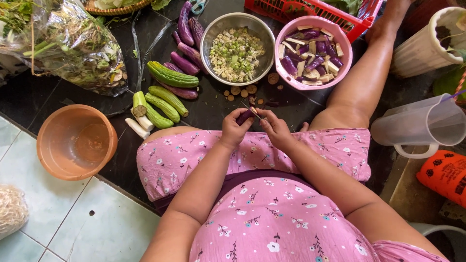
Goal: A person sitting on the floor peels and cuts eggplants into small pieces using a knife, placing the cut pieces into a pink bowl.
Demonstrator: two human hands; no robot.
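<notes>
eggplant piece (244, 116), purple and short, sat pinched between the curled fingers of the left hand (234, 127), held just above the knees at the middle of my view. the right hand (274, 128) was closed around a small knife (253, 111), its thin blade laid against the top of the piece; thumb and fingers were pressed together on the handle, which i could barely see. both hands hovered over a lap in pink flowered cloth.

on the dark floor ahead i saw a pink bowl (291, 80) holding cut eggplant chunks, and just left of it a steel bowl (208, 48) of finely chopped pale and green bits. small round cut ends (240, 90) lay scattered between the bowls and the hands. whole purple eggplants (187, 46) lay left of the steel bowl, with green ridged gourds (167, 92) below them. an orange bowl (48, 121) sat at far left, a clear plastic jug (427, 123) at right.
</notes>
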